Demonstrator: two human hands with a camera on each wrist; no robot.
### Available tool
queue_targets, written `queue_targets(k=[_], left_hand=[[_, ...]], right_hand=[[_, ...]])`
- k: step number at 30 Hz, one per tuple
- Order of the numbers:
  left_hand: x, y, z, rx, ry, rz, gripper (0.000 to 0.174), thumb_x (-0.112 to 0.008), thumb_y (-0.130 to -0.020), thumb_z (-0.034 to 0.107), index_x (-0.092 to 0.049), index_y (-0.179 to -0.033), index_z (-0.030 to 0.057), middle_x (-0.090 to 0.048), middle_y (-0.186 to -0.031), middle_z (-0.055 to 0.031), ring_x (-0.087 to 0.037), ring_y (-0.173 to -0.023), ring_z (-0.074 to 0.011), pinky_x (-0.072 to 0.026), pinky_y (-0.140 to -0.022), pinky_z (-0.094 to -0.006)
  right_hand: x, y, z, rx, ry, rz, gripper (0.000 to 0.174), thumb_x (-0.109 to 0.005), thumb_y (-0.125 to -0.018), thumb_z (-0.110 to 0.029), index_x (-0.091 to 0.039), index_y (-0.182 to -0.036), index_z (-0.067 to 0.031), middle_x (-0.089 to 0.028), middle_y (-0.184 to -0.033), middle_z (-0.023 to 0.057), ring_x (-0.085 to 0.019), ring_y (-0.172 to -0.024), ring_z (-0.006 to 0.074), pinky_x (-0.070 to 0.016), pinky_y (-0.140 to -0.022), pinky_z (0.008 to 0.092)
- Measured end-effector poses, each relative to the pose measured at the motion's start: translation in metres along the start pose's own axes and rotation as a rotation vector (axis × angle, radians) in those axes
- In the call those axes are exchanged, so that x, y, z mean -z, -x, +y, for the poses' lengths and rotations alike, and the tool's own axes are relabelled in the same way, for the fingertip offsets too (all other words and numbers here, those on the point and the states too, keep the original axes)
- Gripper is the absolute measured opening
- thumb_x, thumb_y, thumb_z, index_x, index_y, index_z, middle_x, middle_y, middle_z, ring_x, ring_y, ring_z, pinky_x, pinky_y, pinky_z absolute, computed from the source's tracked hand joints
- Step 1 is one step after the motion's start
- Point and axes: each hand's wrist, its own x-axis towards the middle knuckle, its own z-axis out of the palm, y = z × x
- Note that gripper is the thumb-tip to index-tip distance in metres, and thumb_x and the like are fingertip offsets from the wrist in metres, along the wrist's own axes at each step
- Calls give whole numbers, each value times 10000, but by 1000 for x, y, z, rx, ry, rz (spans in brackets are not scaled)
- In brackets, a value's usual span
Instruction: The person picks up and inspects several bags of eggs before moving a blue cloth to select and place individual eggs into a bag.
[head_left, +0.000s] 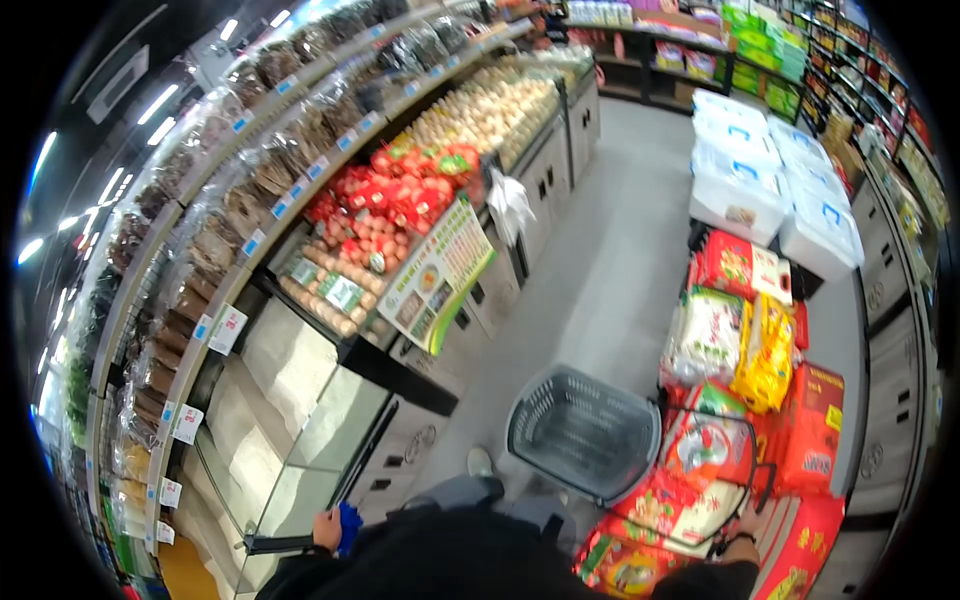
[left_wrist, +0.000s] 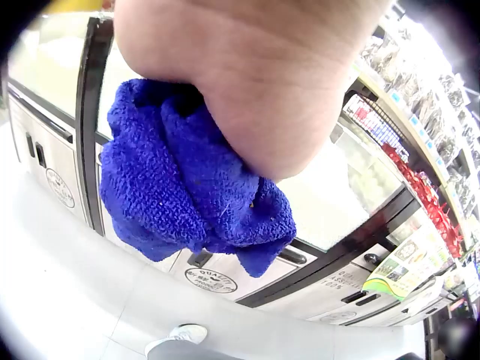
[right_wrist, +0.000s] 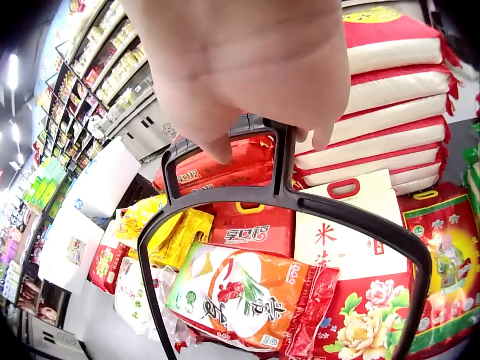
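Note:
My left hand (head_left: 328, 528) grips a crumpled blue cloth (head_left: 349, 527) beside the glass-sided counter at the lower left. In the left wrist view the cloth (left_wrist: 187, 180) bunches below the palm of that hand (left_wrist: 255, 82). At the lower right, my right hand (head_left: 745, 522) holds the black handle of a grey plastic basket (head_left: 583, 432). The right wrist view shows the hand (right_wrist: 247, 75) with its fingers curled round the handle (right_wrist: 281, 161), above packed bags. The basket hangs tilted beside the stacked bags, and looks bare inside.
Red rice bags (head_left: 814, 430) and white foam boxes (head_left: 738, 180) are stacked on the right. Eggs (head_left: 330, 290), red net bags and a green-white sign (head_left: 437, 275) line the left counter. Shelves of dried goods (head_left: 245, 205) stand above. A grey aisle floor (head_left: 625, 190) runs between.

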Motion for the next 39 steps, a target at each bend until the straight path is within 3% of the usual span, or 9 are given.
queue_targets(k=[2,3,6,8,11,15,17,23,39], left_hand=[[-29,22,-4,54,-48,-20,482,-586,-907,392,-653,-738,-55,-597,-671,-268,-643,-691,-429,-451,-612,-519],[64,5,-24,90,-211,64,477,-587,-901,393,-655,-726,-45,-609,-674,-254,-641,-684,-431,-458,-606,-522],[15,11,-58,7,-378,152,479,-593,-888,415,-672,-723,-27,-633,-668,-221,-643,-657,-423,-482,-604,-521],[8,9,-69,277,-361,-106,463,-556,-905,427,-702,-833,-6,-672,-775,-221,-653,-757,-429,-502,-708,-519],[-14,8,-57,348,-299,-248,462,-554,-906,427,-702,-839,-5,-672,-781,-222,-652,-763,-429,-501,-712,-519],[-50,3,-28,315,-199,-308,461,-551,-908,427,-702,-847,-4,-673,-789,-223,-652,-770,-429,-500,-718,-518],[-67,-3,-14,282,-146,-326,460,-550,-908,426,-702,-851,-4,-673,-792,-223,-652,-774,-429,-500,-721,-517],[-106,-10,18,211,1,-363,458,-546,-911,426,-702,-863,-2,-674,-804,-225,-651,-786,-430,-498,-730,-516],[-161,-113,89,182,170,-484,454,-535,-917,424,-702,-895,2,-676,-836,-228,-649,-818,-430,-495,-754,-513]], right_hand=[[2,-28,-10,180,-461,291,458,-569,-943,-385,-590,-1185,4,-652,-915,174,-603,-759,293,-488,-625,405],[-72,3,37,309,-425,163,382,-586,-947,-323,-597,-1131,11,-630,-870,122,-573,-708,233,-466,-602,361],[-51,-60,26,395,-648,-25,305,-605,-940,-289,-630,-979,13,-581,-766,73,-539,-674,178,-421,-561,344],[-37,-42,-7,354,-408,133,270,-634,-919,-251,-627,-800,-9,-512,-666,7,-489,-615,127,-365,-528,316],[-26,14,-73,299,-450,-300,262,-662,-899,-235,-598,-702,-75,-458,-614,-51,-422,-535,86,-329,-507,286],[-60,110,-170,390,-288,-626,211,-675,-892,-231,-545,-768,-120,-538,-630,-32,-498,-541,96,-404,-506,276],[-74,166,-221,29,-623,-878,170,-631,-919,-212,-565,-785,-132,-450,-553,-57,-433,-438,96,-362,-441,251],[-171,244,-312,126,-581,-807,306,-624,-938,-296,-461,-721,-153,-304,-503,-85,-274,-377,67,-257,-398,269],[-287,231,-476,78,-833,-419,295,-596,-958,-293,-455,-757,-130,-384,-569,-11,-349,-416,114,-296,-376,281]])
